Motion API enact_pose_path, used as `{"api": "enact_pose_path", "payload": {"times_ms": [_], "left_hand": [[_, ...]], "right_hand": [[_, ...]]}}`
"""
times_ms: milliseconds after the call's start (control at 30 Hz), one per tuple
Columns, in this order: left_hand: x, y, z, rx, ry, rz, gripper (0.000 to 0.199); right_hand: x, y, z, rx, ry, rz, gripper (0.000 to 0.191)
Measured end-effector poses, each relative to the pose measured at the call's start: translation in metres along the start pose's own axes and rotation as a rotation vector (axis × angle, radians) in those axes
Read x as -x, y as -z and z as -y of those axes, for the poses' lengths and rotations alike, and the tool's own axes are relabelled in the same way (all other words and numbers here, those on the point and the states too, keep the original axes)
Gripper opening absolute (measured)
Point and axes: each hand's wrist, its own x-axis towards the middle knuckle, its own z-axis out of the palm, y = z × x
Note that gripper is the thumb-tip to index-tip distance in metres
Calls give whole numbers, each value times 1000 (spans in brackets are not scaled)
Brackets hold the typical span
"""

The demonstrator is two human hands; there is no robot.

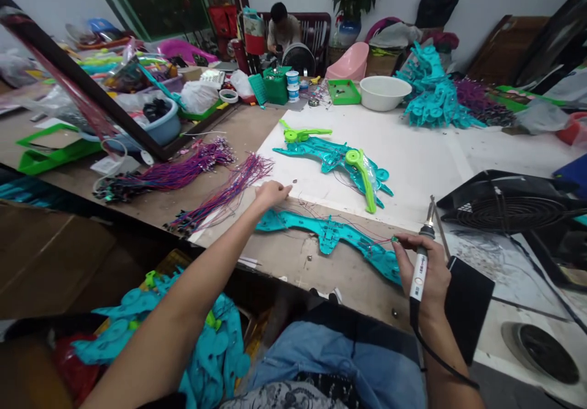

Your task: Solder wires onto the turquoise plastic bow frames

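A long teal plastic piece (329,235) lies along the table's near edge, with thin dark red wires running over it. My right hand (428,271) holds a white soldering iron (419,274), tip upward, and its thumb and forefinger pinch a small green part (395,239) at the piece's right end. My left hand (274,194) is closed, fingertips together, just above the piece's left end; what it pinches, if anything, is too small to name. Beyond lies a second teal piece (321,149) with bright green arms (365,176).
Bundles of purple-red wires (183,167) lie at the left. A black fan (509,201) and a round tin (541,351) are at the right. Behind stand a white basin (385,93) and a teal pile (433,91). A person (283,30) sits at the back.
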Motion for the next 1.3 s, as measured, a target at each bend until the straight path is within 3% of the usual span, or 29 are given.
{"api": "enact_pose_path", "payload": {"times_ms": [100, 200, 367, 533, 833, 1100, 1300], "left_hand": [[-8, -3, -5, 47, -61, 134, 33], [-7, 6, -3, 99, -139, 175, 25], [10, 32, 27, 165, -210, 222, 16], [25, 27, 46, 202, -158, 264, 13], [19, 17, 37, 410, -63, 258, 6], [21, 25, 17, 831, 15, 279, 22], [35, 27, -6, 1206, 53, 406, 25]], "right_hand": [[1, -1, -1, 61, -11, 26, 28], [5, -2, -6, 148, -40, 103, 28], [13, -7, -11, 236, -45, 312, 25], [15, -11, -7, 242, 25, 379, 31], [11, -9, -10, 206, 89, 477, 43], [24, -16, 3, 195, 131, 429, 33], [49, -24, 27, 192, 181, 328, 26]]}}
